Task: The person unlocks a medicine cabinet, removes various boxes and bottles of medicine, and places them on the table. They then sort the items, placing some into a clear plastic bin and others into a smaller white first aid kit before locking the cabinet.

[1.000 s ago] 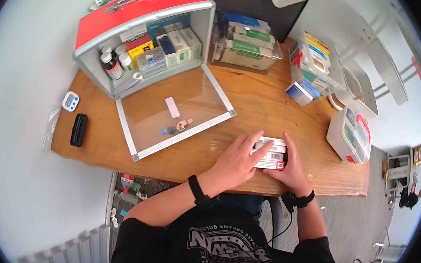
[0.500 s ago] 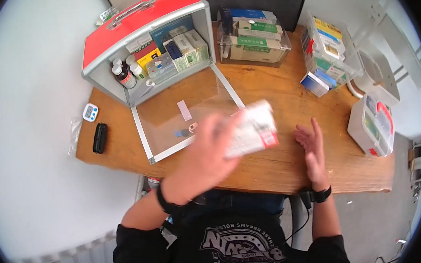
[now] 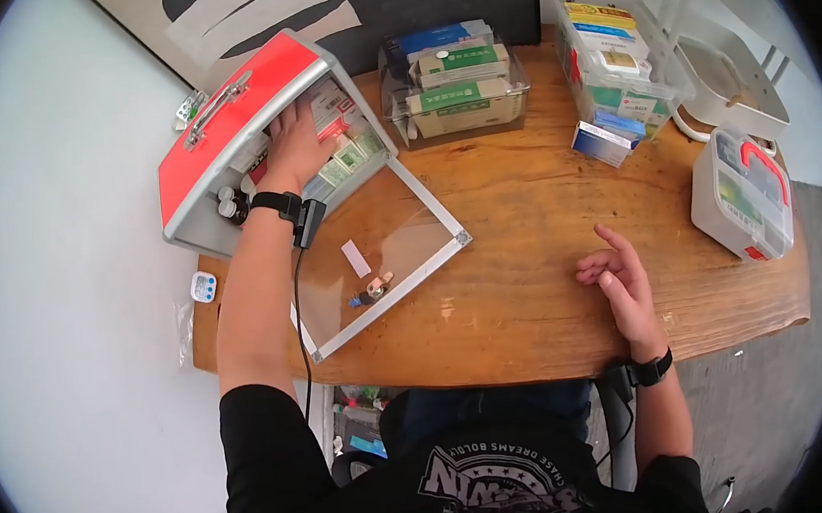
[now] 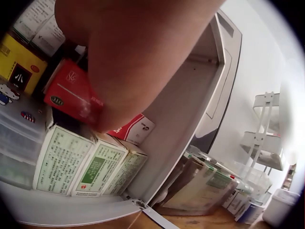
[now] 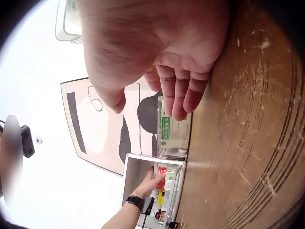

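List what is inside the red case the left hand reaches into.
The red case holds green-and-white boxes, a red box the left hand presses, a yellow box and dark bottles. The hand covers whatever sits behind it.

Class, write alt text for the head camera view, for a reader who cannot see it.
Seen from above, a person's left hand reaches into an open red-lidded medicine case on a wooden table, among boxes. The right hand rests open on the table, holding nothing. Clear bins of medicine boxes stand along the far edge.
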Tool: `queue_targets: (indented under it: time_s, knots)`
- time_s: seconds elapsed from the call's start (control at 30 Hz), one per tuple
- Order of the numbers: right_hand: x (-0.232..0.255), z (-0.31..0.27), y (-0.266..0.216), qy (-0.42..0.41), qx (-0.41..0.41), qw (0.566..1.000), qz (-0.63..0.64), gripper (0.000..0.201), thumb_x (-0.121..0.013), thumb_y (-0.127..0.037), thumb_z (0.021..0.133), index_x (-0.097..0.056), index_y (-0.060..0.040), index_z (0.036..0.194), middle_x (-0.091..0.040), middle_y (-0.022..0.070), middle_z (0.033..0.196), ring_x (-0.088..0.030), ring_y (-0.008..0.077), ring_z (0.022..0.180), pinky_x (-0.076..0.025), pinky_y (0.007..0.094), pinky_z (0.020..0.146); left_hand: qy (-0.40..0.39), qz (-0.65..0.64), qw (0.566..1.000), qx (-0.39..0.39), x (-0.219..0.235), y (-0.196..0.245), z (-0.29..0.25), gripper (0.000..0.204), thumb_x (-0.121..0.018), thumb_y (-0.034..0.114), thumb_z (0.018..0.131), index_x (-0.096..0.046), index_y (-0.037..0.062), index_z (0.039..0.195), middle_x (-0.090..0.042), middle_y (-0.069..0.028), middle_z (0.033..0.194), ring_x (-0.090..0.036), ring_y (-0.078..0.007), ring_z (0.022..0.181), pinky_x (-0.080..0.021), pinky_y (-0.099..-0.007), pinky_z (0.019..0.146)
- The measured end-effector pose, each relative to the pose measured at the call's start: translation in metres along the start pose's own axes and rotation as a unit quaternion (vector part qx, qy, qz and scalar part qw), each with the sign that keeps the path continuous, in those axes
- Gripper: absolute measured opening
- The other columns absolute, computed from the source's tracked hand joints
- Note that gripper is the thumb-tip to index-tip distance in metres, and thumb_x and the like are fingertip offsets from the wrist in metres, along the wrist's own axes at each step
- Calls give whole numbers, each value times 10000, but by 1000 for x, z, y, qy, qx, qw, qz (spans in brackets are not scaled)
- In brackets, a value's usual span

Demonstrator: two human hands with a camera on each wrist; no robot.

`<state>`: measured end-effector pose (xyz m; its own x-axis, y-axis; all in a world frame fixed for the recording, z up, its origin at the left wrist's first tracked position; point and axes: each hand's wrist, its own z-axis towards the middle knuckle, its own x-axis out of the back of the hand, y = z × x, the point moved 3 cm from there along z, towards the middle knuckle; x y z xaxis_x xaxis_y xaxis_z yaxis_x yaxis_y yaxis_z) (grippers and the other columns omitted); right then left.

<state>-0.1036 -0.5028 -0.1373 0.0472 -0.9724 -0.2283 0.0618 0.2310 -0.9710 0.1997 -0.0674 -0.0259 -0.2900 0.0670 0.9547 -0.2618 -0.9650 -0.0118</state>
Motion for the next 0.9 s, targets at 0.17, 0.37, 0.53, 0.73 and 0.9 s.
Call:
queue_targets:
  time_s: [0.17, 0.37, 0.53, 0.73, 0.9]
  knots:
    - [3, 8, 2, 1, -52, 999, -11, 634, -666, -129, 1034, -395, -24, 1598, -648, 127, 1264, -620, 177, 1137, -517, 331, 1004, -52, 6, 995, 82, 5, 4, 10, 1220, -832, 467, 714, -198, 82, 1684, -306, -281, 1668, -262, -496, 1557, -264, -554, 1276]
    - [45, 75, -44, 202, 125, 894, -379, 850, -833, -192, 891, -392, -61, 1606, -527, 182, 1466, -530, 298, 1323, -479, 440, 1088, -12, 53, 996, 74, -2, 11, 17, 1191, -839, 565, 724, -257, 156, 1679, -303, -248, 1687, -264, -482, 1556, -256, -571, 1275]
    - [74, 135, -28, 276, 227, 788, -501, 957, -882, -202, 813, -377, -104, 1620, -514, 244, 1464, -499, 415, 1344, -432, 513, 1136, 23, 62, 996, 67, 6, 29, 10, 1160, -830, 518, 741, -242, 186, 1683, -272, -238, 1699, -224, -498, 1563, -244, -640, 1251]
    - [90, 155, -2, 223, 178, 863, -416, 616, -847, -130, 848, -568, -45, 1390, -639, 220, 1285, -612, 391, 1197, -503, 455, 1044, 97, 44, 994, -3, 36, 55, -46, 935, -820, 359, 799, -412, 80, 1592, -375, -257, 1619, -366, -505, 1468, -340, -614, 1195]
    - [47, 126, -27, 41, 41, 976, -212, 480, -839, -109, 890, -611, -40, 1307, -675, 73, 1185, -650, 184, 1080, -537, 345, 944, 12, -195, 969, -152, 46, 174, -143, 681, -816, 218, 852, -571, 78, 1471, -448, -234, 1579, -468, -426, 1438, -391, -517, 1196]
